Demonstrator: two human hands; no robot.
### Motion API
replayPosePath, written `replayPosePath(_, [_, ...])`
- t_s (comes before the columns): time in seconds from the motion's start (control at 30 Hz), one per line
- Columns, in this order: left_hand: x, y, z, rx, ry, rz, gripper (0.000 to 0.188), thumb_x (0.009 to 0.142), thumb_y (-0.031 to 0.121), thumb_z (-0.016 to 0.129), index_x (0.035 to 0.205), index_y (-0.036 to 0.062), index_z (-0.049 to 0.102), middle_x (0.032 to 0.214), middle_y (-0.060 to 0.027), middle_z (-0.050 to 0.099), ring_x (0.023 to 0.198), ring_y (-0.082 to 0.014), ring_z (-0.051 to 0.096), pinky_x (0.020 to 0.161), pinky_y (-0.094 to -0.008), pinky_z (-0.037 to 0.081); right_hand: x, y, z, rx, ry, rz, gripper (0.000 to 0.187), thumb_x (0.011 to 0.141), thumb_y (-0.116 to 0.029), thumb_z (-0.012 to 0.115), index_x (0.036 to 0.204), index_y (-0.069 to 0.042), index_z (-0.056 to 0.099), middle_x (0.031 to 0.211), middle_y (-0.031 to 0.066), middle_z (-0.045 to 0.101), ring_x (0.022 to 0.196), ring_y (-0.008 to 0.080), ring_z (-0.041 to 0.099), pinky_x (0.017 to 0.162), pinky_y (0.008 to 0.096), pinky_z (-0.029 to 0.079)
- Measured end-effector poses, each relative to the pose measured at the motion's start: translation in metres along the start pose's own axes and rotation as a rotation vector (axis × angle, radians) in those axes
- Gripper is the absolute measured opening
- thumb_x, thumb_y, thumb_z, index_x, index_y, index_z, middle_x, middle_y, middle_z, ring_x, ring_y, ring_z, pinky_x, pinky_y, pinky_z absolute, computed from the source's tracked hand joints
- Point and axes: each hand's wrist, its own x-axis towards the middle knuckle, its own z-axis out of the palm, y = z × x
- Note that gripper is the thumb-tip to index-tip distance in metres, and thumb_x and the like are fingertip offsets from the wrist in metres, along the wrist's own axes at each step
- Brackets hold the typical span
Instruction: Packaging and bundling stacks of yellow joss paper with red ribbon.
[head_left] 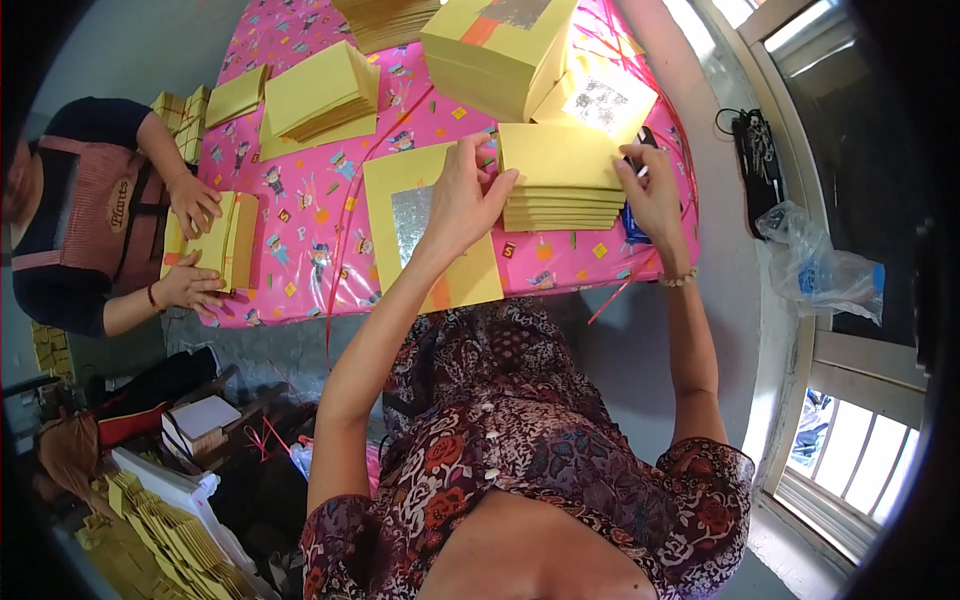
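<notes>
A fanned stack of yellow paper (560,155) lies in front of me, its layered edges stepped toward me. At its left edge is my left hand (462,205), fingers apart and thumb tip against the paper. My right hand (655,195) pinches the stack's right edge between thumb and bent fingers. A small white piece shows by those fingers; I cannot make out what it is. Under my left forearm lies a flat yellow sheet (478,285) with a silver square and an orange band. A dark blue item (634,226) sits beside the right wrist, partly hidden.
A tall yellow paper stack (480,75) and a silver-patched sheet (600,100) stand behind. Another stack (320,92) is farther left on the pink patterned tablecloth (300,215). At the left, a co-worker's hands (190,285) press a yellow bundle (238,240). Red strings (350,215) cross the table.
</notes>
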Motion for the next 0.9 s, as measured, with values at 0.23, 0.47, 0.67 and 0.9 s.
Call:
replayPosePath(0.23, [-0.062, -0.013, -0.074, 0.134, -0.216, -0.026, 0.038, 0.08, 0.019, 0.075, 0.112, 0.0049, 0.058, 0.103, -0.0108, 0.061, 0.086, -0.022, 0.061, 0.073, -0.0325, 0.05, -0.01, -0.088, -0.01, 0.132, -0.13, -0.247, 0.017, 0.086, -0.015, 0.068, 0.1, -0.005, 0.064, 0.096, 0.0106, 0.062, 0.089, 0.0264, 0.061, 0.074, 0.0363, 0.05])
replayPosePath(0.47, [-0.12, -0.022, -0.098, 0.3, -0.37, 0.024, 0.047, 0.065, 0.019, 0.084, 0.102, 0.0063, 0.059, 0.105, -0.01, 0.054, 0.101, -0.0295, 0.055, 0.085, -0.0403, 0.046, -0.071, -0.132, 0.059, 0.134, -0.63, -0.583, 0.029, 0.074, -0.019, 0.076, 0.093, -0.007, 0.058, 0.088, 0.0097, 0.056, 0.087, 0.0275, 0.06, 0.073, 0.0394, 0.05])
replayPosePath(0.67, [-0.127, -0.028, -0.094, 0.424, -0.345, 0.116, 0.044, 0.063, 0.018, 0.084, 0.099, 0.0074, 0.06, 0.1, -0.009, 0.055, 0.099, -0.0302, 0.054, 0.082, -0.0404, 0.046, -0.081, -0.131, 0.081, -0.045, -0.679, -0.729, 0.031, 0.072, -0.021, 0.076, 0.089, -0.007, 0.055, 0.088, 0.0069, 0.054, 0.085, 0.0254, 0.058, 0.072, 0.0369, 0.05])
replayPosePath(0.9, [-0.123, -0.043, -0.099, 0.138, -0.279, 0.081, 0.021, 0.071, 0.019, 0.081, 0.081, 0.0064, 0.069, 0.08, -0.0046, 0.063, 0.079, -0.0225, 0.06, 0.068, -0.035, 0.048, -0.064, -0.121, 0.079, 0.177, -0.819, -0.569, 0.017, 0.081, -0.02, 0.072, 0.086, -0.005, 0.066, 0.08, 0.0083, 0.058, 0.078, 0.0275, 0.061, 0.068, 0.039, 0.049])
